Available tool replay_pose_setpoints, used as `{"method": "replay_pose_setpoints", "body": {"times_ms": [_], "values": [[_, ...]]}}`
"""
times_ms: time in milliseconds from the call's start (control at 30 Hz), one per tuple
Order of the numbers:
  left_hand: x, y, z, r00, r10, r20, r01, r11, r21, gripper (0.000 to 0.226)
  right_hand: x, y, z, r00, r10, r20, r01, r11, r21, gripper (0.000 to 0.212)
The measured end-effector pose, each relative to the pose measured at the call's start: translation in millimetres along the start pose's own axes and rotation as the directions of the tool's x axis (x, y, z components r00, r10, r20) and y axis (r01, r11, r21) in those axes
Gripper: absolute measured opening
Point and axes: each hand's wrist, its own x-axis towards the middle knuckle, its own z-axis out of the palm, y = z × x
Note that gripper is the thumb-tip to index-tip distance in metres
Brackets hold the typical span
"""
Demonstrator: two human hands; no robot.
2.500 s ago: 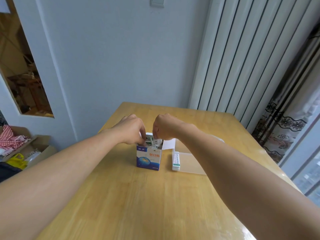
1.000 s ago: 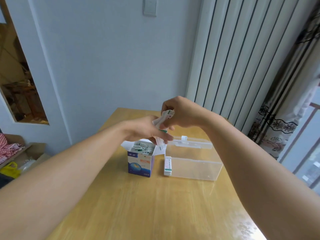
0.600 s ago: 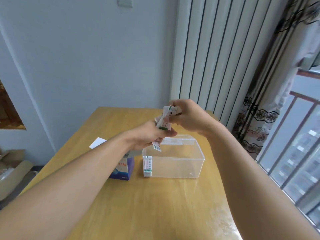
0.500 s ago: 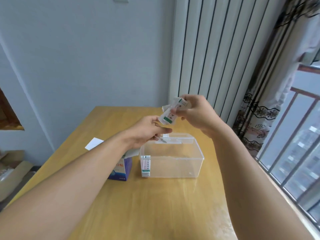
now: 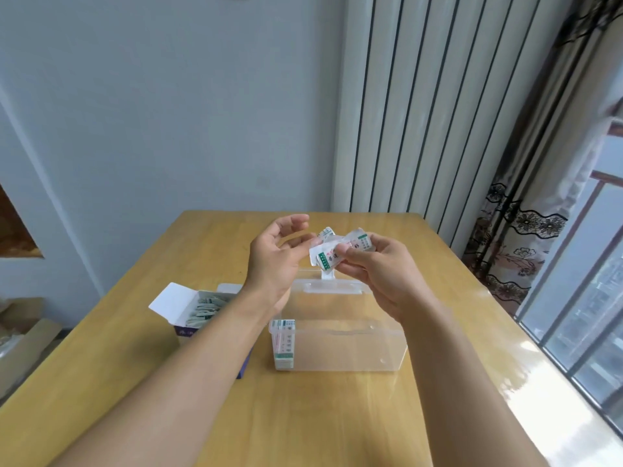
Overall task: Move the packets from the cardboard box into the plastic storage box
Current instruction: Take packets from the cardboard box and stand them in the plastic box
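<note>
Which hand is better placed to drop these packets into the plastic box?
Right hand: it pinches the packets directly above the plastic box. The left hand is open beside them.

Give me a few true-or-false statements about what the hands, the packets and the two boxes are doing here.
1. The right hand holds packets above the clear plastic storage box. True.
2. The cardboard box is closed. False: its flap is open, with packets inside.
3. The left hand grips the cardboard box. False: it is raised beside the held packets, fingers loosely spread.
4. A stack of packets stands at the storage box's left end. True.
5. Both boxes sit on the floor. False: they rest on the wooden table.
</note>
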Motion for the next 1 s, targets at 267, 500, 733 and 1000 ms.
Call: {"method": "replay_pose_setpoints", "body": {"times_ms": [267, 500, 733, 1000], "values": [[-4.9, -8.9, -2.8, 0.997, 0.011, 0.077, -0.014, 0.999, 0.03, 0.046, 5.6, 1.2, -8.2, 0.999, -0.008, 0.036, 0.014, 0.987, -0.16, 0.023], [-11.0, -7.0, -2.4, 0.992, 0.012, 0.129, -0.021, 0.997, 0.07, 0.05, 7.5, 0.4, -14.3, 1.0, -0.013, 0.014, 0.016, 0.965, -0.262, 0.023], [-17.5, 10.5, -4.1, 0.854, -0.355, 0.381, 0.279, 0.929, 0.241, 0.046, -13.5, -24.1, -6.1, 0.94, -0.248, 0.235, 0.322, 0.411, -0.853, 0.027], [-28.6, 19.9, 7.4, 0.708, -0.467, 0.53, 0.301, 0.878, 0.372, 0.013, -27.8, -38.4, 3.1, 0.929, -0.312, 0.2, 0.327, 0.436, -0.838, 0.037]]}}
